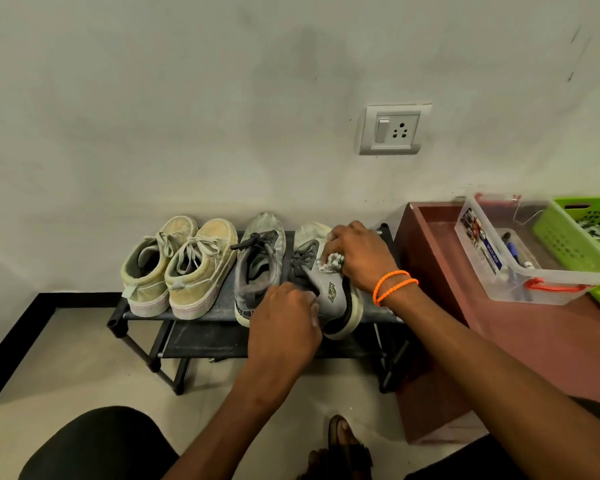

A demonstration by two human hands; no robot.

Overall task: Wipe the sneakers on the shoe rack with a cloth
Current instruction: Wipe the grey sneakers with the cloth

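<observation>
A low black shoe rack [142, 315] stands against the wall with two pairs of sneakers on its top shelf. The right grey sneaker [333, 292] is tilted onto its side. My left hand [284, 323] grips its heel collar. My right hand [359, 259], with orange bands at the wrist, holds a bunched white cloth [331, 263] against the sneaker's side near the laces. The other grey sneaker [258, 268] stands upright just left of it. A beige pair [179, 268] sits at the rack's left end.
A reddish-brown low table [551, 344] stands to the right of the rack, carrying a clear plastic box [478, 258] and a green basket [575, 247]. A wall socket [392, 129] is above. My knee and sandalled foot [343, 441] are on the tiled floor below.
</observation>
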